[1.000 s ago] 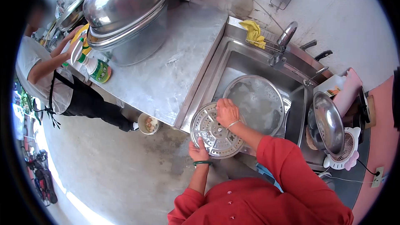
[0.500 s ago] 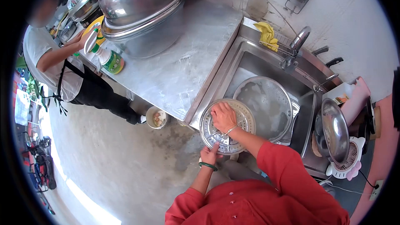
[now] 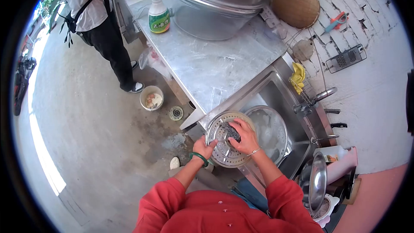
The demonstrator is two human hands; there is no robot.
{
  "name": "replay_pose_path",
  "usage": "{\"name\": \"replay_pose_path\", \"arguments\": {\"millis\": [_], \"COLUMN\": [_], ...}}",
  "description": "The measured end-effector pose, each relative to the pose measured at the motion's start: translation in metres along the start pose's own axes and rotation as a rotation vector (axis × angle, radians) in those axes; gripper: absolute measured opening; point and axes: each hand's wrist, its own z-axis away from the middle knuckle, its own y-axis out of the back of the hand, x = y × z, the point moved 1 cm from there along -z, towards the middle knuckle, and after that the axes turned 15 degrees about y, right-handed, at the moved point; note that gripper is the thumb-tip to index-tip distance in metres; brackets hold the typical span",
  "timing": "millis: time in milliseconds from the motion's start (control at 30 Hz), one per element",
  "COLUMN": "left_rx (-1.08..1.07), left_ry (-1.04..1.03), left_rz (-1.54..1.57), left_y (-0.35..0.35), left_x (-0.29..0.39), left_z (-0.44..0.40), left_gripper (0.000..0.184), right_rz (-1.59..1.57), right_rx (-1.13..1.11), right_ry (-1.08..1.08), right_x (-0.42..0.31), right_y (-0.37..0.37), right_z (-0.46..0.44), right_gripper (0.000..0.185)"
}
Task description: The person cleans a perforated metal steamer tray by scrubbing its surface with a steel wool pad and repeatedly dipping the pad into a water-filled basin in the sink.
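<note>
A round perforated metal steamer plate (image 3: pixel 224 152) is held over the near edge of the sink (image 3: pixel 279 87). My left hand (image 3: pixel 204 147), with a green bangle at its wrist, grips the plate's left rim with the thumb on top. Between the fingers of my right hand (image 3: pixel 246 137) is a dark scouring pad (image 3: pixel 232 132), pressed on the plate's upper face. Just right of the plate, a round metal basin (image 3: pixel 271 130) with cloudy, sudsy water stands in the sink.
A metal counter (image 3: pixel 215 73) bears a spray bottle (image 3: pixel 159 15) and a large lidded pot (image 3: pixel 211 17). Another person (image 3: pixel 97 21) stands at upper left. A bucket (image 3: pixel 152 98) is on the floor. Knives (image 3: pixel 339 125) and metal bowls (image 3: pixel 318 181) are at right.
The view has swung, so the counter and sink appear turned. My right hand has shifted on the plate and the dark pad now shows under its fingers. My left hand keeps its hold on the rim.
</note>
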Motion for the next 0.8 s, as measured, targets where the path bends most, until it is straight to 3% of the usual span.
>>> {"name": "replay_pose_path", "arguments": {"millis": [33, 100, 133, 233, 400, 467, 600, 667, 800], "left_rx": [0.015, 0.032, 0.031, 0.043, 0.078, -0.099, -0.236, -0.405, -0.323], "left_ry": [-0.025, -0.045, -0.043, -0.006, 0.020, 0.029, -0.068, 0.218, 0.198], "left_rz": [-0.024, -0.034, -0.053, -0.120, -0.185, 0.077, 0.281, 0.132, 0.232], "left_y": [0.000, -0.001, 0.000, 0.004, 0.003, -0.005, -0.004, 0.006, -0.011], "left_x": [0.000, 0.003, 0.006, 0.017, 0.015, -0.004, -0.003, 0.020, -0.002], "left_z": [0.000, 0.002, 0.005, 0.010, 0.008, -0.006, 0.004, 0.029, 0.021], "left_gripper": [0.043, 0.044, 0.044, 0.040, 0.036, 0.036, 0.035, 0.025, 0.021], "right_rz": [0.004, -0.083, -0.078, 0.005, 0.208, 0.281, 0.346, 0.395, 0.396], "right_rx": [-0.015, 0.061, 0.050, 0.377, 0.241, 0.202, 0.234, 0.233, 0.195], "right_ry": [0.013, -0.216, -0.208, -0.276, -0.278, -0.385, -0.353, -0.359, -0.306], "right_x": [-0.001, 0.000, 0.000, -0.008, -0.011, -0.008, 0.000, -0.002, -0.020], "right_y": [0.000, -0.002, -0.006, -0.026, -0.065, -0.066, -0.075, -0.075, -0.071], "right_z": [-0.001, -0.003, -0.005, -0.014, -0.017, -0.023, -0.028, -0.031, -0.023], "right_gripper": [0.040, 0.036, 0.036, 0.029, 0.025, 0.023, 0.019, 0.019, 0.020]}}
